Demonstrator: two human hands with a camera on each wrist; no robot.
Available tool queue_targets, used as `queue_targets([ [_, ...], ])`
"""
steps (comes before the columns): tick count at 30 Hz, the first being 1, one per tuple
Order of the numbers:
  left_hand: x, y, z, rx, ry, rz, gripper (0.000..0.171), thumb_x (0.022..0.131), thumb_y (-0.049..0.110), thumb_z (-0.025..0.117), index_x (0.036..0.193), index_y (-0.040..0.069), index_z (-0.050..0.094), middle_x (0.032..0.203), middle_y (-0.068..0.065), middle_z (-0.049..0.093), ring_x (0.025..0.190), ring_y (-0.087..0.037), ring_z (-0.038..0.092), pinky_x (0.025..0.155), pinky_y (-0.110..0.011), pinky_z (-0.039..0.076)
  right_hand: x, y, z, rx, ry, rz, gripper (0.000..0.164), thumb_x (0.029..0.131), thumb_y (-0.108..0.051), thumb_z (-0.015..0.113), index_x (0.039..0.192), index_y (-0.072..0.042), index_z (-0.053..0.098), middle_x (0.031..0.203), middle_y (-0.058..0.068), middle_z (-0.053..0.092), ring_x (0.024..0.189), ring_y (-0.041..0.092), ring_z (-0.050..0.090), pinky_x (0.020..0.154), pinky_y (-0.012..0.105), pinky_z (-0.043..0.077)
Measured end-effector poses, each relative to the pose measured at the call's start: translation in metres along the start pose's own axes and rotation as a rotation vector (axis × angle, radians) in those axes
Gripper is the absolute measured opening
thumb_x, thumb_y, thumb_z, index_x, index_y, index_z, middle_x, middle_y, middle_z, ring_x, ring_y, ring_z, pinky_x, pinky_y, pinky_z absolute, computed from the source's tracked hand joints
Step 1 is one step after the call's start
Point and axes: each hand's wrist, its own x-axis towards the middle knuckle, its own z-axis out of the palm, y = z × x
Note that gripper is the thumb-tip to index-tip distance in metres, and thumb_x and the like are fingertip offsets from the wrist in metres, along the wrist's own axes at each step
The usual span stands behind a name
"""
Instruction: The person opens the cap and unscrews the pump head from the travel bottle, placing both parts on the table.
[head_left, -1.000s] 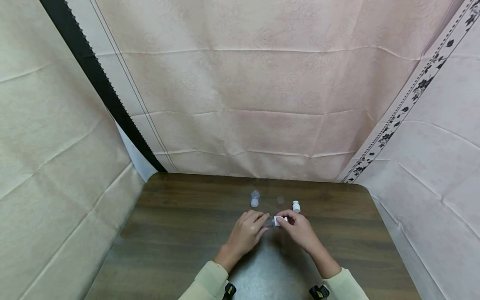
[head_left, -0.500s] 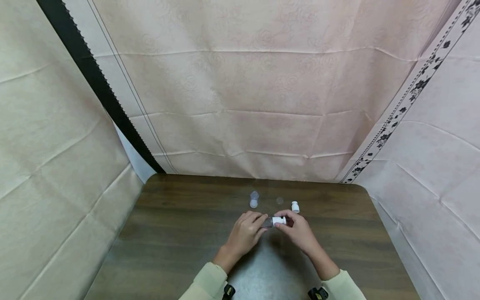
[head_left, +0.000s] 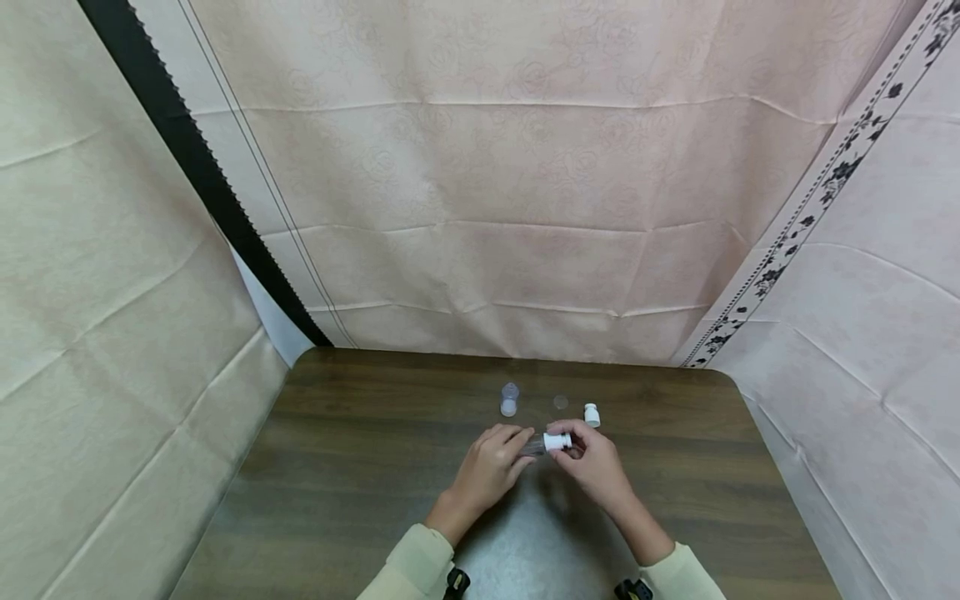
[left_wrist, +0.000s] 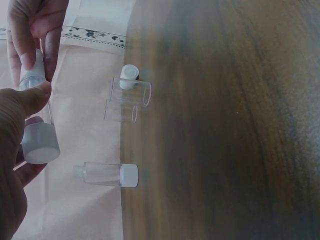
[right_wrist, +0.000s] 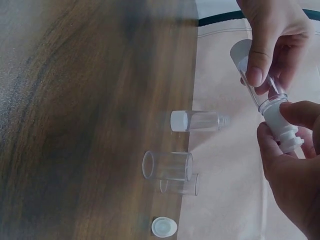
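Note:
A clear bottle (head_left: 534, 447) with a white base (left_wrist: 42, 145) lies tilted in my left hand (head_left: 489, 462), thumb and fingers round its clear wall. At its neck is a white stepped pump top (right_wrist: 281, 126), which my right hand (head_left: 594, 468) pinches between thumb and fingers. The pump top meets the bottle's mouth; I cannot tell whether it is screwed tight. Both hands are together above the table, and the right palm's inner side is partly hidden.
On the wooden table (head_left: 360, 467) behind the hands stand a second clear bottle with a white base (right_wrist: 200, 120), two clear cylindrical covers, one larger (right_wrist: 167, 165) and one smaller (right_wrist: 189, 186), and a small white cap-like piece (head_left: 592, 415). Pale cloth (head_left: 480, 183) hangs beyond the table's edge.
My right fingers have shifted round the white pump top, and more of it shows between them. The left hand keeps its hold on the bottle, nearly still.

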Motion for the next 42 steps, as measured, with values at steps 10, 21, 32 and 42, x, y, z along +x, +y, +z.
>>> queue_targets([
  [10,0.0001,0.0006,0.0008,0.015,-0.023,0.012,0.044,0.082,0.023,0.089,0.12,0.008,0.074,0.106,-0.002,0.074,0.096,-0.014,0.071,0.085,-0.032,0.06,0.0001,0.001,-0.0019,0.032,0.005,-0.025,0.033,0.088,-0.004,0.081,0.119,-0.01,0.071,0.124,0.013,0.071,0.117,0.029,0.068,0.091,0.029,0.059],
  [21,0.0007,-0.0003,0.0004,0.069,0.006,0.043,0.044,0.08,0.024,0.091,0.118,0.009,0.075,0.105,-0.001,0.075,0.092,-0.013,0.07,0.08,-0.03,0.06,0.0032,-0.0017,-0.0026,-0.1,0.007,0.091,0.03,0.099,-0.023,0.071,0.127,-0.011,0.068,0.121,0.011,0.072,0.111,0.028,0.069,0.096,0.044,0.057],
  [32,0.0017,0.0004,-0.0001,0.073,-0.001,0.061,0.041,0.083,0.026,0.088,0.118,0.008,0.076,0.105,-0.002,0.075,0.093,-0.013,0.07,0.081,-0.03,0.06,0.0054,0.0043,-0.0037,0.028,-0.067,0.127,0.014,0.098,-0.015,0.071,0.11,-0.008,0.074,0.103,0.01,0.071,0.087,0.023,0.069,0.076,0.037,0.062],
  [42,0.0013,0.0003,0.0004,0.025,-0.012,0.018,0.039,0.086,0.025,0.086,0.119,0.009,0.076,0.105,-0.002,0.075,0.094,-0.013,0.071,0.081,-0.03,0.06,0.0032,0.0022,-0.0089,0.023,-0.079,0.072,0.024,0.091,-0.013,0.08,0.113,-0.008,0.074,0.113,0.011,0.072,0.094,0.017,0.064,0.079,0.023,0.054],
])
